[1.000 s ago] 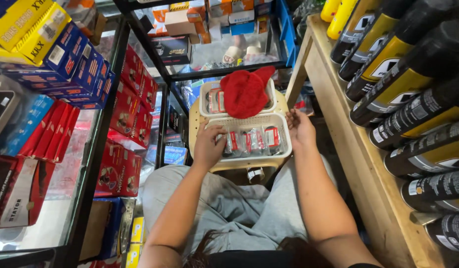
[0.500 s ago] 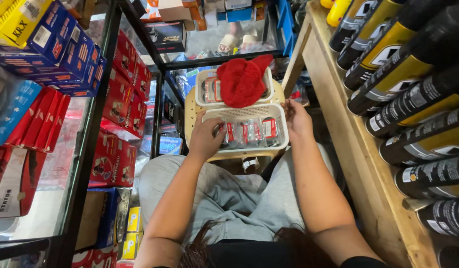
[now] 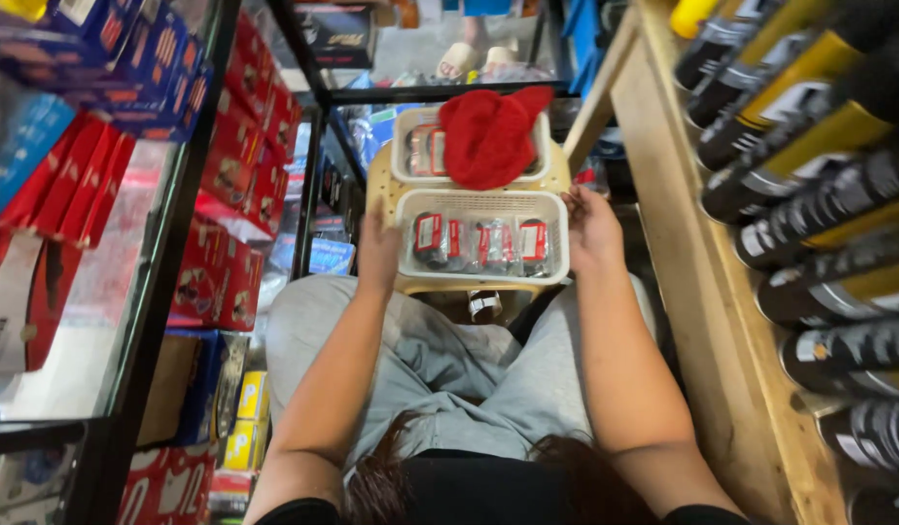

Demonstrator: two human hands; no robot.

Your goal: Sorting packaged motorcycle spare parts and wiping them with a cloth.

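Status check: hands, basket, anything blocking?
Left hand and right hand grip near white basket at both ends. Small packets inside. Red cloth covers far basket.

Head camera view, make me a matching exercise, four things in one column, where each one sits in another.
1. white plastic basket with small packets
2. red knitted cloth
3. black and yellow spray cans
4. red cardboard boxes

A. on the wooden shelf at right
B. on the far basket
C. between both hands
D. in the glass cabinet at left

Pairs: 1-C, 2-B, 3-A, 4-D
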